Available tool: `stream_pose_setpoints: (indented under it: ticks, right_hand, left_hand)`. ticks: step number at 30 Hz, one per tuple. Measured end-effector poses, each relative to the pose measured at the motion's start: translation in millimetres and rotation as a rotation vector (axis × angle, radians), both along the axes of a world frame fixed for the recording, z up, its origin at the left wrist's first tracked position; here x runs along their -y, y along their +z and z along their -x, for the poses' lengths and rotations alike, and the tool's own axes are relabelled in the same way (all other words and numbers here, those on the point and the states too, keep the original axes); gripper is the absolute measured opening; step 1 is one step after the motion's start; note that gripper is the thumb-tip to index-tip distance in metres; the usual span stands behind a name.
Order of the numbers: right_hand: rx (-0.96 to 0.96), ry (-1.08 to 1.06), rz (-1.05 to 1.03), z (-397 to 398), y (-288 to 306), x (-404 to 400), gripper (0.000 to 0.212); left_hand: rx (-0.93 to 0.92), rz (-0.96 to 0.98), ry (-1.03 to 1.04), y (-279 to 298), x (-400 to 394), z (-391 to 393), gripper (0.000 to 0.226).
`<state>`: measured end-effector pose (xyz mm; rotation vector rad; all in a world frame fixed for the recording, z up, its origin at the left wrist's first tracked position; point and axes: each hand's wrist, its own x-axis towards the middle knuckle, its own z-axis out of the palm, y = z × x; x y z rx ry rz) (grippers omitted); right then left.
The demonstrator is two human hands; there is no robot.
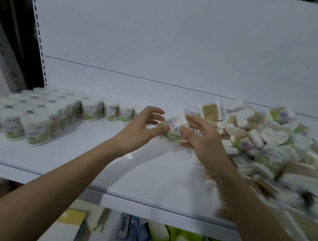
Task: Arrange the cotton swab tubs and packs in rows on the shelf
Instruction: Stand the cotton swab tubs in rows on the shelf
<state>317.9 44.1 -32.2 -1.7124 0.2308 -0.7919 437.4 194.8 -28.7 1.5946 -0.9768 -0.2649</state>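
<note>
A cotton swab tub (174, 125) with a purple and green label lies tilted between my two hands above the middle of the white shelf (82, 151). My right hand (200, 137) grips it with thumb and curled fingers. My left hand (143, 128) pinches its left end with thumb and fingertips. Rows of upright tubs (35, 113) stand on the shelf's left part. A loose heap of tubs and flat swab packs (271, 146) covers the right part, blurred near the front.
The shelf's white back panel (164, 41) rises behind. A slotted upright (37, 25) bounds the left side. Below the shelf's front edge (143, 204) a lower shelf holds green, white and blue packages (169, 239).
</note>
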Motion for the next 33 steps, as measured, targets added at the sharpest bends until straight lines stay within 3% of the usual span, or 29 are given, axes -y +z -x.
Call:
stream_pose_setpoints:
  ticks: [4, 8, 12, 15, 24, 30, 33]
  right_hand:
    - [-0.104, 0.018, 0.094, -36.8, 1.6, -20.7, 0.043]
    - [-0.163, 0.102, 0.203, -81.0, -6.6, -42.1, 0.045]
    - [-0.194, 0.197, 0.088, -131.3, -21.5, -56.0, 0.043]
    - [-0.270, 0.142, 0.046, -172.7, -34.9, -66.0, 0.033]
    - [-0.422, 0.043, 0.536, -228.6, -76.9, -93.7, 0.027]
    - [-0.462, 0.063, 0.822, -230.2, -81.7, -94.7, 0.030]
    - [-0.536, 0.007, 0.945, -228.1, -87.0, -96.7, 0.035]
  left_hand:
    - [0.168, -0.034, 0.005, -5.5, -30.9, -26.8, 0.057]
    - [0.260, -0.047, 0.028, -15.0, -52.8, -51.8, 0.050]
    - [0.218, -0.053, 0.218, -32.5, -67.6, -88.3, 0.037]
    - [0.205, -0.092, 0.431, -44.5, -71.1, -116.4, 0.037]
    - [0.322, -0.150, 0.720, -76.8, -76.3, -159.9, 0.039]
    - [0.727, -0.276, 0.845, -75.8, -73.7, -164.5, 0.043]
    - [0.758, -0.377, 0.909, -74.9, -72.2, -158.4, 0.048]
